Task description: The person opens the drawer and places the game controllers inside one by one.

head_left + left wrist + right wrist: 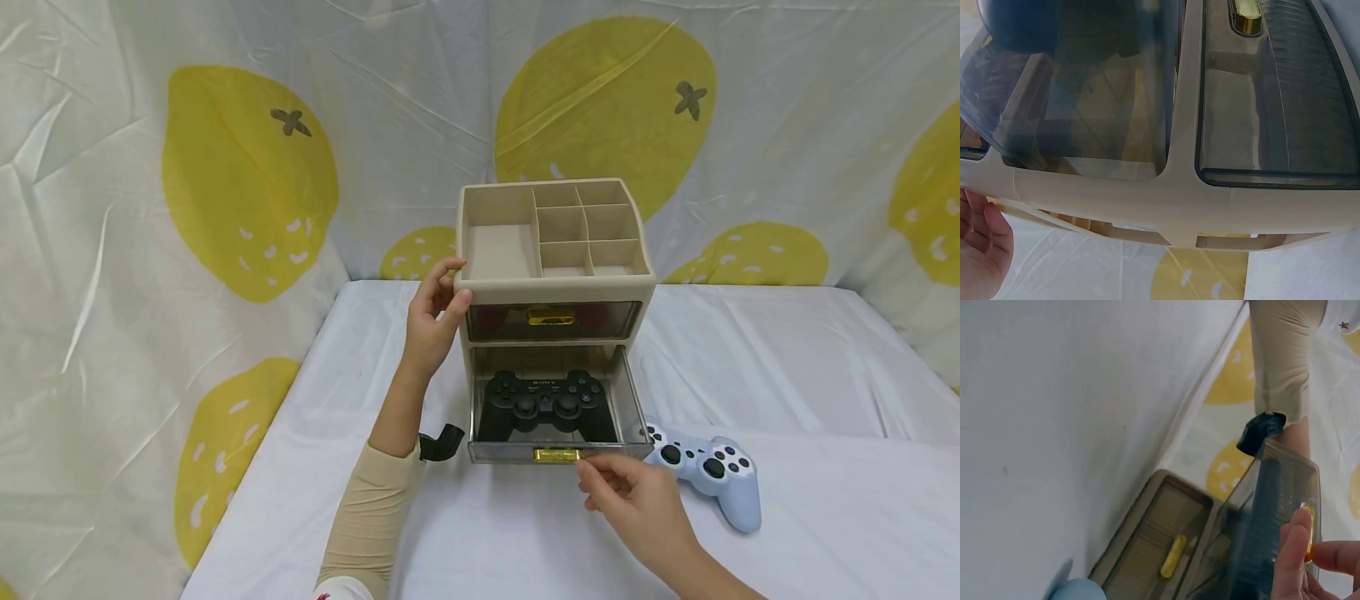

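Observation:
A beige desk organizer [555, 288] with smoked clear drawers stands before me. One drawer [632, 392] is pulled out, and a black game controller [546, 407] lies in it, sticks up. My left hand [435, 321] holds the organizer's upper left corner, thumb at the front edge. The left wrist view shows part of this hand [982, 250] beside the frame. My right hand [637, 508] is at the gold handle [557, 455] of the open drawer. In the right wrist view, thumb and finger of that hand [1297, 575] pinch the handle.
A light blue game controller [712, 471] lies on the white cloth, right of the open drawer. Above that drawer is a closed drawer [510, 323]; below it another closed one [1235, 125]. The organizer's top has several compartments [564, 223]. A lemon-print curtain [420, 108] hangs behind.

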Tool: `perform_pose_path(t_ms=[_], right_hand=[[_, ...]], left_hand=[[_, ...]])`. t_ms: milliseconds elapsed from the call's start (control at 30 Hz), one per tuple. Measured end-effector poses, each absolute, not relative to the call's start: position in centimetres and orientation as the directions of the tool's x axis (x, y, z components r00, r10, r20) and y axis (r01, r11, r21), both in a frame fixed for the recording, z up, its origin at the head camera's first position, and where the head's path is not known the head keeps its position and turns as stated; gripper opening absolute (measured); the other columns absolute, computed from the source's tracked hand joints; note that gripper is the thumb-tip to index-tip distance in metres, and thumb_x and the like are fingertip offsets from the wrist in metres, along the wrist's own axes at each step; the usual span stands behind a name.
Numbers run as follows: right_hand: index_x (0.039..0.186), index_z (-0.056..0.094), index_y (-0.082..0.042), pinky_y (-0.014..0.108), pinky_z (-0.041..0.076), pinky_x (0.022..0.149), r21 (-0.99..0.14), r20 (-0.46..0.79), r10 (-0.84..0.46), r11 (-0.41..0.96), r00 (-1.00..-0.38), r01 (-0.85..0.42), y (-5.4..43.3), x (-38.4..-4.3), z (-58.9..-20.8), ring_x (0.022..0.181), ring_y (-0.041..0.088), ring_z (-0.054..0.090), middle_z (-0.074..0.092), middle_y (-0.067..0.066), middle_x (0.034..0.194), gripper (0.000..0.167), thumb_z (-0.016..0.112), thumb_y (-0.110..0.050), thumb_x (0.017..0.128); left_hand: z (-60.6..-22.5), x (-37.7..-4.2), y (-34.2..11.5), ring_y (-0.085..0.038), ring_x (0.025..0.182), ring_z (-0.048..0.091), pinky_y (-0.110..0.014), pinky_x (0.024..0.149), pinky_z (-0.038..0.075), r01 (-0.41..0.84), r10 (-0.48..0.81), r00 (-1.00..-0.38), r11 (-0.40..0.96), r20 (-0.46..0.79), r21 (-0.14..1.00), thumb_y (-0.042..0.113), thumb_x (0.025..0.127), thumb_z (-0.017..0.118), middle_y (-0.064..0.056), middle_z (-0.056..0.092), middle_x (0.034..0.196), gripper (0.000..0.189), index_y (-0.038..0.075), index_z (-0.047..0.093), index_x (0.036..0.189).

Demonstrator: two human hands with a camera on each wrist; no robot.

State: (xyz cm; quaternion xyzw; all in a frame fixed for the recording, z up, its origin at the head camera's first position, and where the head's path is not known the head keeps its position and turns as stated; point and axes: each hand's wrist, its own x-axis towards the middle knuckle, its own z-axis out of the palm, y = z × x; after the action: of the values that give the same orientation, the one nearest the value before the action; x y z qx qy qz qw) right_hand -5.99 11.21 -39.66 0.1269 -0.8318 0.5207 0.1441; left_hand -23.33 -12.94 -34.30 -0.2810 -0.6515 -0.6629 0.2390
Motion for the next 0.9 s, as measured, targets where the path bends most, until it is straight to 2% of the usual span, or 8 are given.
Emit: perform_pose_path(t_ms=[167, 333, 567, 900], right_hand=[[0.089, 0.070, 0.002, 0.031, 0.054, 0.051, -0.963, 0.127, -0.018, 0.237, -0.992, -0.128, 10.7, -6.0, -40.0, 0.053, 0.016, 0.063, 0.066, 0.003, 0.067, 0.012, 0.064, -0.007, 0.092], [0.091, 0.067, 0.010, 0.033, 0.054, 0.051, -0.992, 0.043, 0.023, 0.116, -0.999, -0.040, 10.2, -5.9, -40.2, 0.051, 0.020, 0.062, 0.065, 0.009, 0.066, 0.020, 0.061, -0.009, 0.095], [0.091, 0.067, 0.007, 0.031, 0.053, 0.049, -0.995, 0.032, 0.059, 0.098, -0.998, -0.027, 9.8, -6.1, -40.3, 0.048, 0.021, 0.059, 0.063, 0.009, 0.064, 0.018, 0.062, -0.009, 0.095], [0.088, 0.067, 0.007, 0.031, 0.052, 0.047, -0.987, 0.123, 0.021, 0.110, -0.992, -0.120, 9.7, -6.8, -40.2, 0.047, 0.019, 0.059, 0.062, 0.008, 0.063, 0.018, 0.062, -0.009, 0.095]], left_hand=[[-34.3, -23.2, -12.9, -0.014, 0.077, 0.050, -0.025, 0.072, 0.041, 0.673, 0.050, -0.737, -0.043, 0.675, 0.738, 0.004, 0.089, 0.055, 0.001, 0.055, 0.086, 0.040, -0.004, 0.048, 0.128], [-34.4, -23.4, -12.9, -0.014, 0.077, 0.050, -0.026, 0.072, 0.041, 0.677, 0.048, -0.734, -0.030, 0.678, 0.735, 0.011, 0.090, 0.056, 0.000, 0.055, 0.086, 0.041, -0.002, 0.049, 0.128], [-34.4, -23.5, -13.0, -0.014, 0.076, 0.050, -0.026, 0.071, 0.041, 0.682, 0.047, -0.729, -0.026, 0.683, 0.730, 0.013, 0.090, 0.056, 0.000, 0.055, 0.086, 0.042, -0.002, 0.050, 0.128], [-34.2, -23.2, -12.9, -0.014, 0.077, 0.050, -0.026, 0.072, 0.041, 0.676, 0.052, -0.734, -0.047, 0.678, 0.735, 0.006, 0.091, 0.055, 0.000, 0.056, 0.086, 0.039, -0.003, 0.049, 0.128]])
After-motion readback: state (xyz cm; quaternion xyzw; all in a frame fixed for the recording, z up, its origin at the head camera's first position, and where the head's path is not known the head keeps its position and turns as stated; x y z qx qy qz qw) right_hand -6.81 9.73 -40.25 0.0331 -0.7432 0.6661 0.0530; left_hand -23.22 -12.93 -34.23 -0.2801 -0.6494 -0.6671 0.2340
